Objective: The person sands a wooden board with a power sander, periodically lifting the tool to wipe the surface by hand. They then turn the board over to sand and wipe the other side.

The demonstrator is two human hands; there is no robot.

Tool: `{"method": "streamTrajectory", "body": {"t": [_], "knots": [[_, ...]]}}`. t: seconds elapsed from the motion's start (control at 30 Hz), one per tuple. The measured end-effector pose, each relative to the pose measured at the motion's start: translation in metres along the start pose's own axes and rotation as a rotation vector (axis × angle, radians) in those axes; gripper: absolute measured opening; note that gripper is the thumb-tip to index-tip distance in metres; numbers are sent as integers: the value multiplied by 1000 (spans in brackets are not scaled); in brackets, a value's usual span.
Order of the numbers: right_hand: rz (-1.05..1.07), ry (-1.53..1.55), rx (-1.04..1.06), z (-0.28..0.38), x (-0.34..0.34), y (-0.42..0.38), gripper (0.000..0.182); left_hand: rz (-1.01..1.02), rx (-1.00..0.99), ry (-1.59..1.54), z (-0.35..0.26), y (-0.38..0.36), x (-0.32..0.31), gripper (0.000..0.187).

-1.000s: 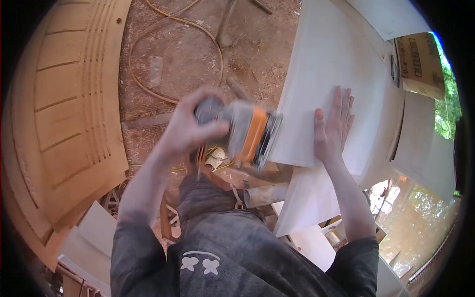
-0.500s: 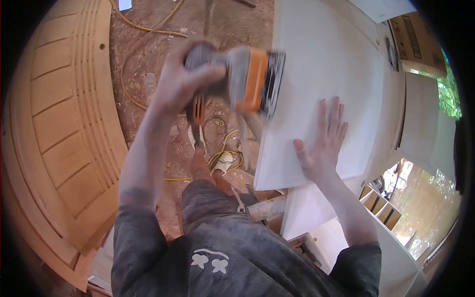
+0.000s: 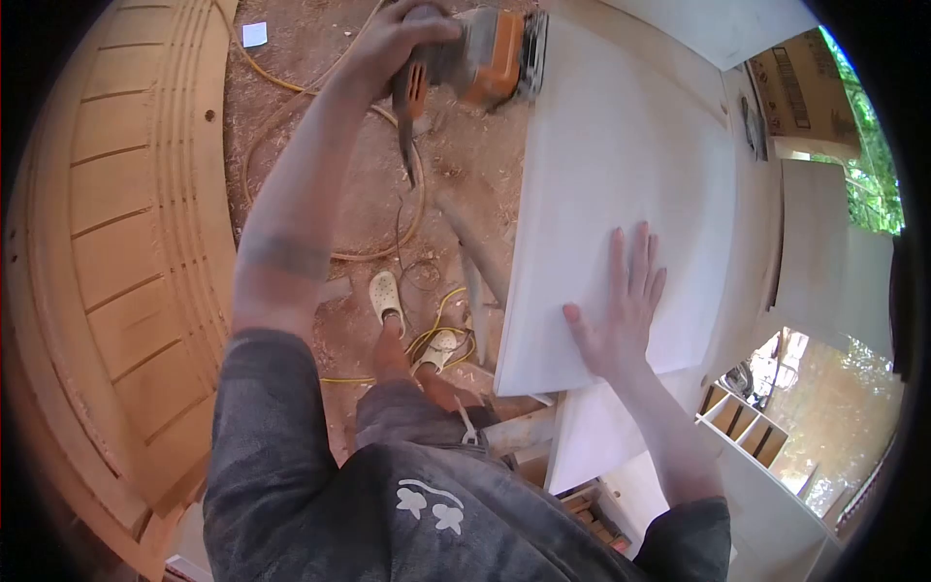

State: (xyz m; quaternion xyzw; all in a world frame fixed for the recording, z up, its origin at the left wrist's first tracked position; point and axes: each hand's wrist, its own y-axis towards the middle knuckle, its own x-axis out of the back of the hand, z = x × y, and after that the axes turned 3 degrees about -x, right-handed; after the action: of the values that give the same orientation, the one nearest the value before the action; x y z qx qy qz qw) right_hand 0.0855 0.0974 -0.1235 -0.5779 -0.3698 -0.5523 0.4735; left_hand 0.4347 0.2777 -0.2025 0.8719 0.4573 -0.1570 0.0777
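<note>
My left hand grips an orange and grey electric sander whose pad is pressed sideways against the far left edge of a white panel. The sander's cord hangs down below it. My right hand lies flat, fingers spread, on the near part of the same white panel, holding nothing. The panel rests on other white boards over a wooden support.
A carved wooden door lies at the left. A yellow cable winds over the sawdust-covered dirt floor. My feet in light clogs stand beside the panel. A cardboard box and more white boards are at the right.
My left hand has carried the sander along the panel's left edge away from me, from near my body to the far end. My right hand stays flat on the panel.
</note>
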Motion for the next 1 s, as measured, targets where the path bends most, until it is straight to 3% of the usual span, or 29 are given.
{"method": "streamTrajectory", "body": {"t": [0.2, 0.4, 0.47, 0.6, 0.73, 0.83, 1.0], "knots": [[-85, -42, 8, 0, -6, -3, 95, -64, 128, 100, 20, -175, -26, 55], [-189, -43, 2, -4, -14, -7, 89, -94, 265, 151, 6, -343, -66, 52], [-210, -33, 1, -5, -17, -7, 88, -136, 254, 313, -15, -375, -80, 50], [-228, -22, -20, -4, -17, -8, 87, -271, 282, 429, -47, -394, -95, 46], [-244, -8, -29, -5, -18, -8, 88, -207, 132, 766, -66, -382, -99, 47], [-244, -8, -33, -5, -18, -7, 87, -64, -96, 1057, -82, -366, -119, 45], [-205, 3, -46, -3, -12, -9, 87, 0, -41, 1103, -95, -349, -142, 42]]}}
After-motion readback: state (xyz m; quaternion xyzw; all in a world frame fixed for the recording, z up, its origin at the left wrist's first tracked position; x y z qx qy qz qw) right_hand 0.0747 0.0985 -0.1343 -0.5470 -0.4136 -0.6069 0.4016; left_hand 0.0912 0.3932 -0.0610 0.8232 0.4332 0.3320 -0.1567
